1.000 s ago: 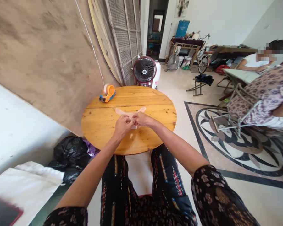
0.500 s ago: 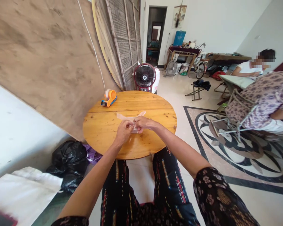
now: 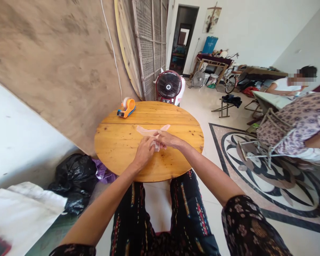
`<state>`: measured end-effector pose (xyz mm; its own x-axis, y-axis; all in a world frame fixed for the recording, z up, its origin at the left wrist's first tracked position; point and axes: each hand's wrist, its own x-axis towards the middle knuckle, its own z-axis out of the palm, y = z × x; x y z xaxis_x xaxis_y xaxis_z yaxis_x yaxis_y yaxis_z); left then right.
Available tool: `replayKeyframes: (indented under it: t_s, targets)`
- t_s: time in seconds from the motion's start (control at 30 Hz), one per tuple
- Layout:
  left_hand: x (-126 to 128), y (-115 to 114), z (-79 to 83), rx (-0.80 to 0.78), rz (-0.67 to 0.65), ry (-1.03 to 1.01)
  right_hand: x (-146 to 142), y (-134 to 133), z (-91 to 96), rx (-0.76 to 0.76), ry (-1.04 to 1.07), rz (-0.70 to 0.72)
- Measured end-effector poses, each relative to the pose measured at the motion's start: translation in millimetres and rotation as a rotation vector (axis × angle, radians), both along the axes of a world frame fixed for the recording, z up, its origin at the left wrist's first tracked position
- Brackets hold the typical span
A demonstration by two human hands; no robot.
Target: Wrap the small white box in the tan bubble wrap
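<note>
My left hand [image 3: 144,150] and my right hand [image 3: 168,139] meet over the middle of a round wooden table [image 3: 114,140]. Both are closed in a pinch on a thin clear plastic bag [image 3: 152,131] that lies flat on the wood, its two handle ends pointing away from me. An orange tape dispenser [image 3: 127,107] with a roll of tape sits at the table's far left edge, well away from both hands.
A red floor fan [image 3: 169,84] stands just behind the table. Black rubbish bags [image 3: 74,175] and a purple bag lie on the floor at the table's left. A wooden board leans on the left wall. Two people sit at the right near a chair [image 3: 266,142].
The view has shifted a little to the left and down. My hands stay pinched on the plastic bag, with the left hand now slightly lower beside the right.
</note>
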<state>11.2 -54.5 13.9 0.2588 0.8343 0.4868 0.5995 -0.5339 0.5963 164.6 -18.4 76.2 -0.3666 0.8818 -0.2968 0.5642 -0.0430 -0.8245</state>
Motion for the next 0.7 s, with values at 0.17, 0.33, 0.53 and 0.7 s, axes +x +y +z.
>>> replayKeyframes:
  t_s: [0.17,0.33,0.53,0.7]
  targets:
    - [-1.7,0.8,-2.9,0.050,-0.016,0.073,14.0,-14.0,-0.3,0.011,0.105,0.021]
    - [-3.6,2.3,-2.9,0.048,0.002,0.107,41.0,-38.9,22.6,0.236,-0.051,0.088]
    - [-3.9,7.5,-0.7,0.005,-0.008,0.128,17.1,-37.1,70.9,0.739,-0.397,0.041]
    - [-4.6,6.0,2.6,0.010,-0.010,0.186,-30.8,-15.9,73.9,0.708,-0.852,0.350]
